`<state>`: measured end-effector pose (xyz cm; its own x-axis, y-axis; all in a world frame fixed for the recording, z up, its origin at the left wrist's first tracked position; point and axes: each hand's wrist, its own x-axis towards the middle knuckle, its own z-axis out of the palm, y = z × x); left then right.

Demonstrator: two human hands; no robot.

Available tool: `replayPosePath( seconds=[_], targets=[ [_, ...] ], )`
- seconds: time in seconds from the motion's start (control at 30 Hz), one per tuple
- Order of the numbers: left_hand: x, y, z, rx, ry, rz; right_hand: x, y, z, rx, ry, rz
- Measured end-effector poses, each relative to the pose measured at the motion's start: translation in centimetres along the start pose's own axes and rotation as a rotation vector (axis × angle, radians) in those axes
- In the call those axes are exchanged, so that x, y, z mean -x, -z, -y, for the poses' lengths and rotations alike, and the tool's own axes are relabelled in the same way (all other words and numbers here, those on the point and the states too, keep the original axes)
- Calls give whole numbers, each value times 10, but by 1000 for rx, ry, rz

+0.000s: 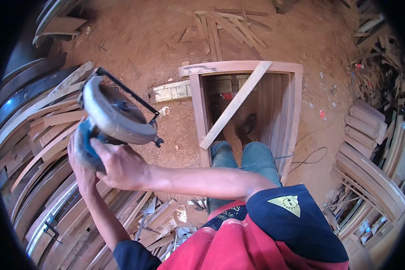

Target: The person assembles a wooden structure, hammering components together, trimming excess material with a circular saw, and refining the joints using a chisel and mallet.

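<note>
Circular saw (114, 122) is up in the air at the person's left, in front of the stacked boards (49, 123) in view, well apart from the wooden frame (241, 66) with its diagonal strip (236, 105). Both hands are on it: right hand (123, 167) clasping the teal-and-grey handle (86, 143), left hand (78, 164) wrapped round the handle's far side (most left fingertips hidden — can't tell how tight). Handling, my judgement: heavy and rigid, nose-heavy with the bulk sitting out past the hands, so it'd want to tip forward; two hands make sense. Handle likely the secure hold; the pale guard (96, 101) looks smooth, maybe slick if dusty. Keep fingers off the dark blade area (123, 106) — and don't lift by the thin black bar (127, 90), which looks easier to bend.
</note>
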<state>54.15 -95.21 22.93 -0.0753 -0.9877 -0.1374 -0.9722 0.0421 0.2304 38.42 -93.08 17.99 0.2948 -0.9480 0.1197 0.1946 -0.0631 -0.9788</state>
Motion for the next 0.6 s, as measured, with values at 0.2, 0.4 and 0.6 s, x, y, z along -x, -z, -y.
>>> replayPosePath(
  seconds=[0.2, 0.4, 0.6],
  targets=[
    [-29, -75, 24, 58, -160, 189, 18, -4, -57, -21, -175, -160],
    [-67, -136, 12, 63, -394, 326, 38, 22, -97, 72, -237, -337],
    [-88, -169, 3, 66, -517, 336, 42, 37, -120, 112, -279, -388]
  ],
)
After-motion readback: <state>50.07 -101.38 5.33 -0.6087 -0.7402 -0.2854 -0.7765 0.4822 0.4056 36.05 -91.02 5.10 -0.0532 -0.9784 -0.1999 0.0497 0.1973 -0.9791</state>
